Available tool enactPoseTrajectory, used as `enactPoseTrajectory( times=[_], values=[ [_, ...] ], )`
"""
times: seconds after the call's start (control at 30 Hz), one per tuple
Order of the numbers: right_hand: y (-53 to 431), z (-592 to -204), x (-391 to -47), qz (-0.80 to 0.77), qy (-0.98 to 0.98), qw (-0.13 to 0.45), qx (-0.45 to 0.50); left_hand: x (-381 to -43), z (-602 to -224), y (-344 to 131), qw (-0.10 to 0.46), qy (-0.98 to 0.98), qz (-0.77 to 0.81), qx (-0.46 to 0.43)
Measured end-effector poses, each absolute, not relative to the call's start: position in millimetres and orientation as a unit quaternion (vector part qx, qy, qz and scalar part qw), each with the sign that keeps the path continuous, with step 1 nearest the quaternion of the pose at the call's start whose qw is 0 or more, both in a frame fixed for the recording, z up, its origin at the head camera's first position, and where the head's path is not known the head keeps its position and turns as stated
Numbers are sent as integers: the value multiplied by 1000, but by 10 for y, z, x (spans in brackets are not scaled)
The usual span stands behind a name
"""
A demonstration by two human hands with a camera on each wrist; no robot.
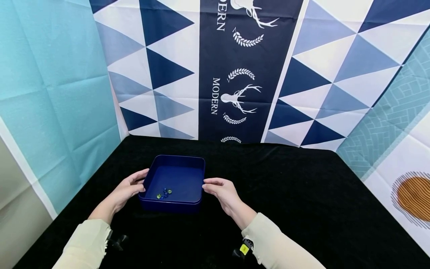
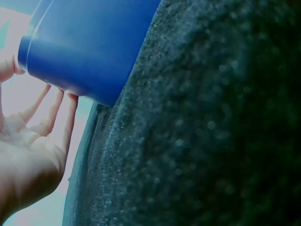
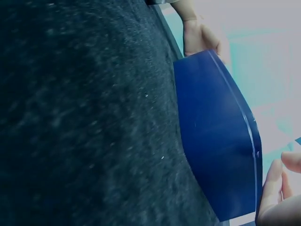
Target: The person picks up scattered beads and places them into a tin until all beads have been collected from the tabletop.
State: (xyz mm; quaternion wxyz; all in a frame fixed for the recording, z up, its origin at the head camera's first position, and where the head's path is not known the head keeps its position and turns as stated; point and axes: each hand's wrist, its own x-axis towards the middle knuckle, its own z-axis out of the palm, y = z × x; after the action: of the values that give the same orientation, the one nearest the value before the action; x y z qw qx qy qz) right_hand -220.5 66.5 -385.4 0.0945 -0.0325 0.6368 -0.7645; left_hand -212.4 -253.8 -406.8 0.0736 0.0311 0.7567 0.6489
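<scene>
A dark blue square box [image 1: 178, 179], rounded at its corners and without a lid, stands on the black cloth. Several small blue and yellow-green marbles [image 1: 165, 193] lie together in its near left part. At the box's left side my left hand [image 1: 125, 190] holds it, thumb at the rim and fingers [image 2: 69, 117] against the outer wall. My right hand [image 1: 223, 194] holds the opposite side, with its thumb and fingertips at the right rim. The right wrist view shows the box's near wall [image 3: 216, 136] between both hands.
Black cloth [image 1: 285, 201] covers the table under the box. A patterned curtain [image 1: 168, 67] hangs behind the table's back edge, with a turquoise sheet [image 1: 67, 93] on the left. Pale sleeves and wrist straps with small devices [image 1: 246, 244] sit on both forearms.
</scene>
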Motion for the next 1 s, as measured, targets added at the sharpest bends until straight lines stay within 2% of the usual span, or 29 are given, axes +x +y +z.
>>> enactPoseTrajectory(
  times=[1.0],
  values=[
    [1239, -3951, -2130, -760, 648, 53, 28, -2130, -4066, -2531, 74, 755, 651, 28]
  ],
)
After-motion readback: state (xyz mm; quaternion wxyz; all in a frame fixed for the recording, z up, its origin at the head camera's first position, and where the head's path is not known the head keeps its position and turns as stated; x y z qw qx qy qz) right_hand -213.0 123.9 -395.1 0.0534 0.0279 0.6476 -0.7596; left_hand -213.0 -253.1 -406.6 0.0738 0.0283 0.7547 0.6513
